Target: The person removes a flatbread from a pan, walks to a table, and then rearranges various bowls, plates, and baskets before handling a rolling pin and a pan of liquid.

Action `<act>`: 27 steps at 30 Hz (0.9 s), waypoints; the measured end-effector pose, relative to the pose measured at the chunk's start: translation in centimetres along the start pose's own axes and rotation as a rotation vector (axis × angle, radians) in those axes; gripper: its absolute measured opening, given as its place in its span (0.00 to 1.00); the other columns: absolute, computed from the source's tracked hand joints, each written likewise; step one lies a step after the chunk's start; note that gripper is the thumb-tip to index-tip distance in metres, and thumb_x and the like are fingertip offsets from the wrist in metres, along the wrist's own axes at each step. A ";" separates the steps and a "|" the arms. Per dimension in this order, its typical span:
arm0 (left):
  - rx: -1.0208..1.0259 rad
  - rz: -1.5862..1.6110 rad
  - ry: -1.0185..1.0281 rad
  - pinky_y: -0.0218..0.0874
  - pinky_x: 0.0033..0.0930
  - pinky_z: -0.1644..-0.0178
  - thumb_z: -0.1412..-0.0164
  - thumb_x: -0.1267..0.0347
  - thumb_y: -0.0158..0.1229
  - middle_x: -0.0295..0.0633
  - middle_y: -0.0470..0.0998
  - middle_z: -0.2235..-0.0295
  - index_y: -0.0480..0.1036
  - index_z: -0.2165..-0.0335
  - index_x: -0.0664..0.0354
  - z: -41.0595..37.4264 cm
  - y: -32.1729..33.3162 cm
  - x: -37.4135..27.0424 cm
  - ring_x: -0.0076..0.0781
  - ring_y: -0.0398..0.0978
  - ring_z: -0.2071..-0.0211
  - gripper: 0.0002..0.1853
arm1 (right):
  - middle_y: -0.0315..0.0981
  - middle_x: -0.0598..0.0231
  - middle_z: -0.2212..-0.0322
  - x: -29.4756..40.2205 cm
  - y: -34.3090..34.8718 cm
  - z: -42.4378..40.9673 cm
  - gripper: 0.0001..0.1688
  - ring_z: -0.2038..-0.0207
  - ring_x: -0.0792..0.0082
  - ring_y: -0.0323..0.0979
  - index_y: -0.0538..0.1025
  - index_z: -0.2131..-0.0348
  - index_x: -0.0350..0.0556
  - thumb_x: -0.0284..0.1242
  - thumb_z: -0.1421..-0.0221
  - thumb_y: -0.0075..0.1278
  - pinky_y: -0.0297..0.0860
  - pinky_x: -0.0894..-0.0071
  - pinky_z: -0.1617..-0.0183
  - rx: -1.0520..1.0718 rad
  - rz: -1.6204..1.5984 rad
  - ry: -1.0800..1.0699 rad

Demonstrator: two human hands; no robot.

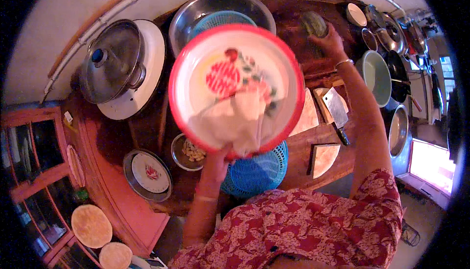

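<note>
My left hand [216,164] grips the lower rim of a red-rimmed white enamel basin [191,70] with a red and green floral pattern. The basin is raised over the table and covers much of its middle. A pale, folded, sheet-like piece [235,124] lies in its near part; whether it is cloth or dough is not clear. Far to the right, my right hand [332,43] has its fingers around one end of a dark green squash or melon [314,24] at the back of the table.
A cleaver [336,108] rests on a small board, near a quarter-round slab [326,160]. A blue plastic basket [257,171] stands below the basin, beside a bowl of small pieces [189,155]. A lidded pan [110,63] is at left, a steel basin [183,15] behind, a pale green basin [376,78] at right.
</note>
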State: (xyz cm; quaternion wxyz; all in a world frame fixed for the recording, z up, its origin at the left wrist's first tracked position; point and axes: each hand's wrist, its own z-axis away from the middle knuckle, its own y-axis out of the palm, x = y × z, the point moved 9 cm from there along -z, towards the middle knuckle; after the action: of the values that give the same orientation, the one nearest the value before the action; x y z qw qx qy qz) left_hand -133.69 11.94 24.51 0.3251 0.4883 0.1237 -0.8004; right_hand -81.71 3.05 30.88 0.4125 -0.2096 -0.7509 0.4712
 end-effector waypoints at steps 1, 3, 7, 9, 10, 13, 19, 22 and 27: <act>-0.048 0.030 -0.068 0.59 0.27 0.73 0.45 0.71 0.47 0.36 0.71 0.73 0.70 0.67 0.64 2.6 -0.4 0.8 0.25 0.67 0.75 0.09 | 0.69 0.47 0.62 0.3 1.0 0.9 0.54 0.58 0.50 0.68 0.62 0.52 0.46 0.56 0.75 0.60 0.65 0.57 0.55 0.024 0.073 -0.013; -0.005 -0.388 -0.013 0.62 0.30 0.64 0.44 0.72 0.46 0.39 0.72 0.68 0.69 0.62 0.65 7.2 -1.7 0.3 0.31 0.69 0.68 0.12 | 0.68 0.48 0.61 2.0 2.6 3.6 0.55 0.58 0.49 0.66 0.60 0.51 0.47 0.57 0.76 0.60 0.63 0.53 0.55 0.051 0.233 -0.033; -0.051 -0.316 -0.226 0.58 0.32 0.52 0.44 0.72 0.46 0.41 0.73 0.62 0.68 0.58 0.64 13.9 -3.8 5.0 0.35 0.68 0.59 0.15 | 0.66 0.52 0.63 4.1 7.0 7.4 0.56 0.58 0.51 0.64 0.58 0.48 0.52 0.55 0.76 0.60 0.59 0.50 0.54 0.033 0.345 -0.117; -0.095 -0.054 -0.291 0.58 0.32 0.52 0.45 0.71 0.46 0.41 0.72 0.61 0.69 0.59 0.64 15.5 -4.4 8.0 0.34 0.68 0.59 0.15 | 0.65 0.52 0.63 4.7 8.1 8.5 0.56 0.57 0.52 0.62 0.57 0.47 0.53 0.54 0.75 0.60 0.58 0.51 0.53 0.031 0.373 -0.138; -0.133 0.060 -0.325 0.57 0.31 0.51 0.45 0.70 0.47 0.41 0.72 0.61 0.69 0.59 0.64 16.0 -4.6 9.0 0.33 0.68 0.58 0.15 | 0.64 0.52 0.62 5.0 8.4 8.9 0.56 0.56 0.52 0.62 0.57 0.47 0.53 0.53 0.74 0.59 0.58 0.51 0.53 0.039 0.370 -0.146; -0.291 0.393 -0.416 0.56 0.31 0.51 0.45 0.68 0.48 0.40 0.71 0.59 0.70 0.60 0.65 16.7 -3.2 8.1 0.31 0.67 0.58 0.15 | 0.64 0.51 0.60 6.0 8.1 8.9 0.51 0.55 0.51 0.61 0.57 0.48 0.53 0.52 0.70 0.58 0.58 0.51 0.52 0.033 0.382 -0.217; -0.292 0.414 -0.401 0.55 0.31 0.51 0.45 0.65 0.49 0.41 0.71 0.59 0.69 0.60 0.68 17.4 -3.2 8.2 0.31 0.67 0.57 0.18 | 0.62 0.47 0.56 12.7 5.4 6.2 0.28 0.53 0.46 0.60 0.65 0.54 0.47 0.37 0.55 0.52 0.59 0.55 0.50 -0.007 0.027 -0.431; -0.320 0.506 -0.411 0.55 0.31 0.50 0.45 0.66 0.49 0.41 0.71 0.59 0.69 0.60 0.68 17.6 -3.2 8.3 0.31 0.67 0.58 0.18 | 0.66 0.44 0.61 15.4 9.1 3.7 0.23 0.56 0.46 0.64 0.67 0.59 0.43 0.34 0.55 0.52 0.62 0.56 0.52 0.098 -0.247 -0.390; -0.216 0.084 -0.271 0.55 0.32 0.50 0.45 0.67 0.48 0.41 0.70 0.58 0.68 0.59 0.69 16.8 -3.6 5.2 0.32 0.66 0.57 0.17 | 0.70 0.42 0.66 18.2 16.2 0.0 0.24 0.61 0.45 0.68 0.65 0.65 0.36 0.36 0.58 0.53 0.66 0.56 0.56 0.300 -0.091 -0.257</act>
State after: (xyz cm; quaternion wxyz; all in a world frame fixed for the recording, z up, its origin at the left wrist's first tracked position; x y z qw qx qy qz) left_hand -149.44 3.94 27.90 0.4227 0.3428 0.1433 -0.8266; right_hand -93.27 23.44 24.31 0.3608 -0.0498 -0.7275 0.5815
